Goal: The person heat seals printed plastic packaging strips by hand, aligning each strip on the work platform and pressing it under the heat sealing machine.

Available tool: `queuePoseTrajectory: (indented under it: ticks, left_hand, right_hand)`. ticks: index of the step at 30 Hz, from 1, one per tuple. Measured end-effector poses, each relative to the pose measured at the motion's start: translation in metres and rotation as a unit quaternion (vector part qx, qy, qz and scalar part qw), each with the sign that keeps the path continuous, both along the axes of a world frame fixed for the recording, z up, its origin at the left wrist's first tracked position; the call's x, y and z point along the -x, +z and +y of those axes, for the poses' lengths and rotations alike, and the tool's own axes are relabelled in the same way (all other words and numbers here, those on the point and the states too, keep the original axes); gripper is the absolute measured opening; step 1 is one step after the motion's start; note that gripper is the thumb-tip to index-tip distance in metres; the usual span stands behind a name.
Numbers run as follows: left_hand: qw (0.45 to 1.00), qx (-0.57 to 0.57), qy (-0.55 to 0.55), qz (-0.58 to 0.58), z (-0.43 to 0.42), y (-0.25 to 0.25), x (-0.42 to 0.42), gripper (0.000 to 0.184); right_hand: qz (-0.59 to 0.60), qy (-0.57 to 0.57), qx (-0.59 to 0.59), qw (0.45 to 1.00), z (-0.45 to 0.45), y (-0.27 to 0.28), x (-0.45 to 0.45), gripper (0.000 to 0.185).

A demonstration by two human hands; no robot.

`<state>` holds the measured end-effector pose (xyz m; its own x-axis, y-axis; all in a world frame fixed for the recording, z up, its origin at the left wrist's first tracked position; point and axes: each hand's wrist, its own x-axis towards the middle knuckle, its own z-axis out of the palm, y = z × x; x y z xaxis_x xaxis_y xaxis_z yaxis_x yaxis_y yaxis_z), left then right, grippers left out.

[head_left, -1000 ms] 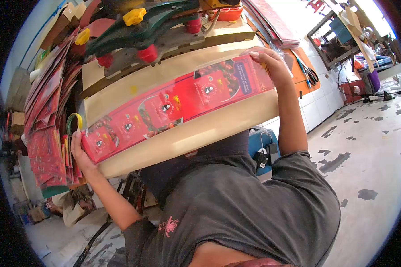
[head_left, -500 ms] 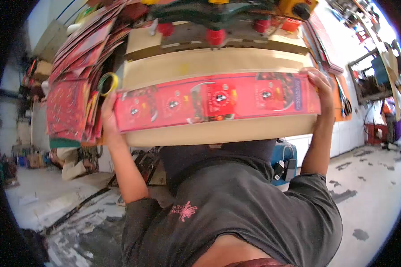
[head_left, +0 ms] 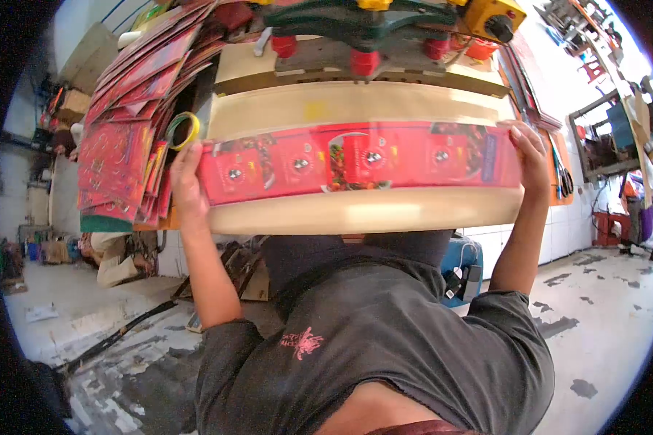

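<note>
A long red printed strip with food pictures and round emblems stretches across a cream-coloured work surface. My left hand grips the strip's left end. At the right end, my right hand pinches the other short edge, fingers over the top. The strip lies nearly level between both hands; whether it rests on the surface or hovers just above cannot be told. Beside my left hand lies a roll of yellow tape.
Stacked red printed sheets rise at the left. A dark green machine frame with red feet stands behind the surface, with a yellow control box at its right. Scissors lie at the right. A blue container is below.
The strip has straightened slightly, its left end shifting a little away from my body. Both hands keep their hold. The whole view has shifted slightly.
</note>
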<state>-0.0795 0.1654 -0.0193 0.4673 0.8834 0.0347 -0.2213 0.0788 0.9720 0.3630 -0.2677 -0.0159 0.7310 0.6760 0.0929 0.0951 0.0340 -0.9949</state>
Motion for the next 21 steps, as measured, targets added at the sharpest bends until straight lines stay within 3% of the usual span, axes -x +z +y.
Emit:
queuePoseTrajectory:
  ticks: [2,4,6,9,16,21]
  left_hand:
    - [0.998,-0.005,-0.004,-0.055,-0.002,0.007,-0.002,0.020]
    - [0.993,-0.038,-0.070,-0.087,0.014,0.002,0.004,0.019]
    - [0.993,-0.024,-0.072,-0.089,0.016,0.000,0.004,0.018]
    - [0.992,0.011,-0.049,-0.116,0.016,-0.011,0.002,0.018]
    - [0.987,0.029,0.007,-0.158,0.002,-0.011,-0.009,0.019]
    - [0.987,0.010,-0.010,-0.160,0.010,-0.022,-0.002,0.020]
  right_hand:
    - [-0.011,-0.005,0.023,1.000,-0.005,-0.001,-0.006,0.031]
    - [-0.007,0.041,-0.047,0.998,-0.001,0.002,-0.005,0.031]
    - [-0.024,0.038,-0.048,0.998,0.007,0.011,0.006,0.030]
    - [-0.004,0.010,-0.145,0.989,0.024,0.015,0.020,0.031]
    - [0.001,-0.094,-0.105,0.990,0.032,0.017,0.030,0.029]
    - [0.011,-0.051,-0.118,0.992,0.023,0.008,0.017,0.021]
